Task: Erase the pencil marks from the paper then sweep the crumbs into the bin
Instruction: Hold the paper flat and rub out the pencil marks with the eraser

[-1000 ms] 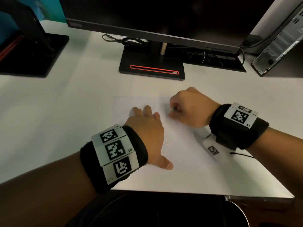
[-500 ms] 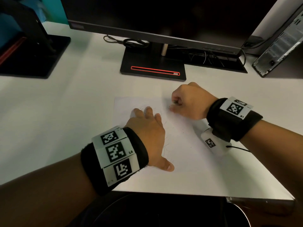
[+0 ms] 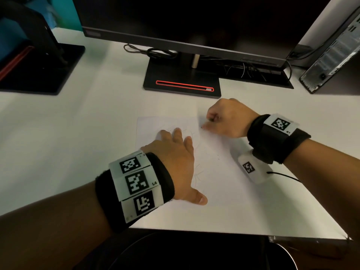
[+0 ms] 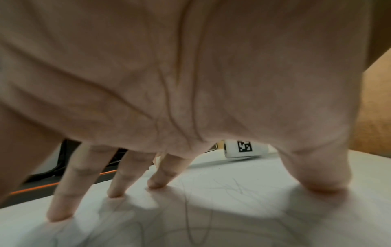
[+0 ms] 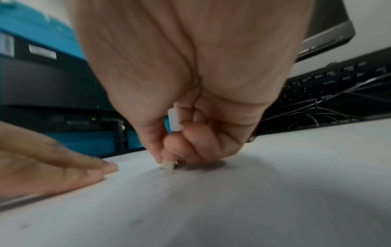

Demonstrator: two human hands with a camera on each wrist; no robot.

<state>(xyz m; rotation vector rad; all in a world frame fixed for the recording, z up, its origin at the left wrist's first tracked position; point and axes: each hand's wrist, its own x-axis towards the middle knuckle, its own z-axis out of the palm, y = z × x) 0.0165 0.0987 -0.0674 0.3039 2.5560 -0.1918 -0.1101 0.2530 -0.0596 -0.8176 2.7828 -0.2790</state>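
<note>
Left hand [image 3: 175, 152] lies spread flat on the paper [image 3: 224, 182]. Only the right-wrist view shows the right hand [image 5: 190, 117] pinching a pale eraser [image 5: 168, 164] onto it.

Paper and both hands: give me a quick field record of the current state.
paper: flat on white desk, faint pencil marks remain
left hand: fingers spread, pressing the paper down
right hand: curled, pinching a white eraser, tip on the paper's far right part
crumbs: a few dark specks on the paper
bin: not clearly visible
</note>
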